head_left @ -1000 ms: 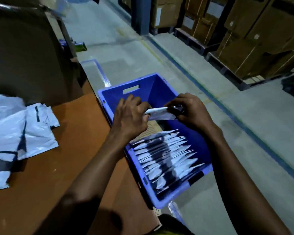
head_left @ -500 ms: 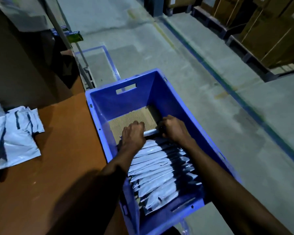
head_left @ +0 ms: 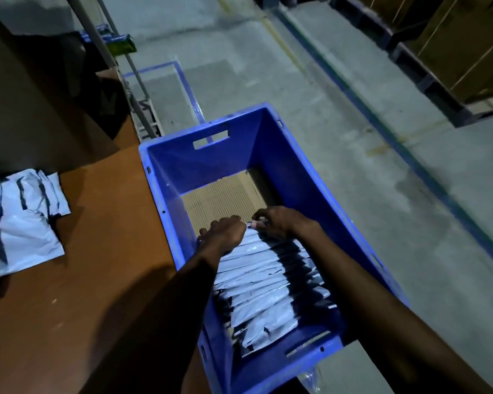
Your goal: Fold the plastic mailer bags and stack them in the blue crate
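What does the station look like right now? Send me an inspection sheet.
Surface: brown wooden tabletop, left of the crate.
Job's things: blue plastic crate holds a row of folded white plastic mailer bags on a corrugated cardboard liner; unfolded white mailer bags lie piled at the tabletop's left.
Clutter: small green packet beyond the table.
Hands: left hand and right hand hold one more folded mailer bag at the row's far end.
Cables: nothing seen.
Surroundings: grey concrete floor with blue lines; brown cardboard boxes on pallets.
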Demonstrator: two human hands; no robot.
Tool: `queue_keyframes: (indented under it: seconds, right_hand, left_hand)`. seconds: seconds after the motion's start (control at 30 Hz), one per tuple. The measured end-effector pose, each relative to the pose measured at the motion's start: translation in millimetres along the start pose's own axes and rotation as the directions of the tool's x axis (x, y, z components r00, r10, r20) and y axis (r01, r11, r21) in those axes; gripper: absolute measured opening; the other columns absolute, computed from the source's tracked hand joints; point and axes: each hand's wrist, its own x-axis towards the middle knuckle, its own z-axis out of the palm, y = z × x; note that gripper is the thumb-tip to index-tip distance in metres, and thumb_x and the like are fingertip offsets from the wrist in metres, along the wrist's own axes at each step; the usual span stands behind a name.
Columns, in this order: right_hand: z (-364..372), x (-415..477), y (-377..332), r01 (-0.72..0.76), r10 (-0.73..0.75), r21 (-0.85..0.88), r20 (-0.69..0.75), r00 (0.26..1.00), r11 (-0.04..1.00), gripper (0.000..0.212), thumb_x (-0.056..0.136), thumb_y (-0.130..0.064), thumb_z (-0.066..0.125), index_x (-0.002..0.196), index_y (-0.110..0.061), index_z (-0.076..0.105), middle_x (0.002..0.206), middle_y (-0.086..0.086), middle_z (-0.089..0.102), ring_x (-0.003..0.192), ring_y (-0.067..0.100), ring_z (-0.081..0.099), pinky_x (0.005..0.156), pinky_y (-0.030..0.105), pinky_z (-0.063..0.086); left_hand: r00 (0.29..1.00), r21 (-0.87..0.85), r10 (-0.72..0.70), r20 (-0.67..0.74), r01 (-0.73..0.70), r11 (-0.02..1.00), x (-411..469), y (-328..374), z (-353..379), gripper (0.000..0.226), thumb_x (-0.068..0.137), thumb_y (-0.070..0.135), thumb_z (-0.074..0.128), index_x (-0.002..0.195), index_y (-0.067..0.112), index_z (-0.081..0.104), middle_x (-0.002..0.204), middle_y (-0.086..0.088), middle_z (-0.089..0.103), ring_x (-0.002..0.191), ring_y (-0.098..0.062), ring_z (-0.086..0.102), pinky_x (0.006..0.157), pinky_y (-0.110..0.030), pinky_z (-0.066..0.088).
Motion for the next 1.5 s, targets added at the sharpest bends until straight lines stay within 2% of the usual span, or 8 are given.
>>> queue_keyframes:
  seconds: [0.1,0.23,0.37,0.5,0.7,0.97,1.17,1.5]
  right_hand:
    - [2,-3,-1,-0.033,0.035,-0.024,0.066,0.997,0.999,0.051,0.101,-0.070,0.042,0.131,-0.035,0.065,0.129,0.002,0.069,0.119,0.029,0.063,0.096,0.041,0.052]
    - [-3,-9,-3,-0.033,0.032,-0.083,-0.009,0.999,0.996,0.047,0.104,-0.064,0.042,0.128,-0.032,0.067,0.129,0.004,0.068,0.120,0.029,0.062,0.087,0.037,0.045]
    - [-2,-16,-3,-0.037,0.035,-0.055,-0.044,0.998,0.998,0.042,0.105,-0.059,0.045,0.133,-0.035,0.065,0.133,0.002,0.066,0.124,0.028,0.060,0.096,0.040,0.046]
    - [-10,-31,-5,-0.012,0.013,0.003,-0.203,0.979,1.000,0.037,0.106,-0.054,0.047,0.129,-0.033,0.067,0.127,0.001,0.067,0.120,0.023,0.061,0.098,0.043,0.047]
    - [-3,-67,-37,0.090,0.028,0.221,-0.481,0.876,0.971,0.031,0.102,-0.051,0.058,0.123,-0.033,0.072,0.116,-0.005,0.072,0.111,0.016,0.066,0.092,0.043,0.055]
    - [39,-129,-151,0.245,-0.001,0.180,-0.804,0.595,0.953,0.024,0.104,-0.039,0.058,0.114,-0.029,0.076,0.112,-0.008,0.073,0.109,0.021,0.063,0.087,0.043,0.053]
    - [85,-140,-253,0.352,-0.082,0.137,-0.836,0.542,0.926,0.022,0.102,-0.036,0.058,0.114,-0.029,0.075,0.111,-0.006,0.070,0.109,0.021,0.064,0.086,0.045,0.053]
    - [168,-112,-413,0.476,-0.266,0.071,-0.754,0.601,0.876,0.024,0.105,-0.038,0.056,0.120,-0.031,0.074,0.112,-0.011,0.067,0.111,0.015,0.062,0.082,0.041,0.055]
  left_hand:
    - [0.995,0.024,-0.046,0.085,0.045,0.999,-2,-4,3,0.055,0.095,0.053,0.024,0.134,0.029,0.055,0.154,-0.008,0.049,0.141,-0.034,0.041,0.114,-0.061,0.018]
    - [0.997,0.039,-0.026,0.077,0.024,0.999,-10,0,-1,0.048,0.096,0.040,0.025,0.128,0.023,0.056,0.146,-0.014,0.053,0.133,-0.038,0.045,0.112,-0.059,0.023]
    - [0.997,0.072,-0.008,0.072,0.003,0.997,-11,-1,-4,0.051,0.082,0.037,0.023,0.119,0.023,0.055,0.144,-0.015,0.053,0.129,-0.041,0.045,0.107,-0.058,0.028]
    - [0.993,0.196,0.102,-0.057,-0.089,0.977,-34,2,-21,0.050,0.095,0.033,0.036,0.141,0.022,0.053,0.148,-0.014,0.051,0.137,-0.036,0.041,0.116,-0.055,0.023]
    - [0.768,0.325,0.426,-0.479,-0.295,0.898,-90,-22,-40,0.054,0.088,0.022,0.053,0.141,0.016,0.060,0.138,-0.011,0.062,0.140,-0.028,0.044,0.127,-0.046,-0.002]
    - [0.437,0.232,0.431,-0.789,-0.439,0.868,-154,-115,-49,0.038,0.084,0.019,0.055,0.118,0.015,0.072,0.111,-0.008,0.070,0.113,-0.032,0.059,0.108,-0.049,0.036]
    - [0.375,0.134,0.336,-0.864,-0.472,0.871,-213,-218,-52,0.036,0.087,0.018,0.055,0.119,0.019,0.071,0.114,-0.004,0.068,0.112,-0.031,0.059,0.089,-0.050,0.051]
    - [0.320,0.063,0.185,-0.929,-0.357,0.932,-249,-384,-65,0.035,0.090,0.018,0.053,0.120,0.016,0.070,0.116,-0.008,0.067,0.115,-0.035,0.058,0.095,-0.049,0.047]
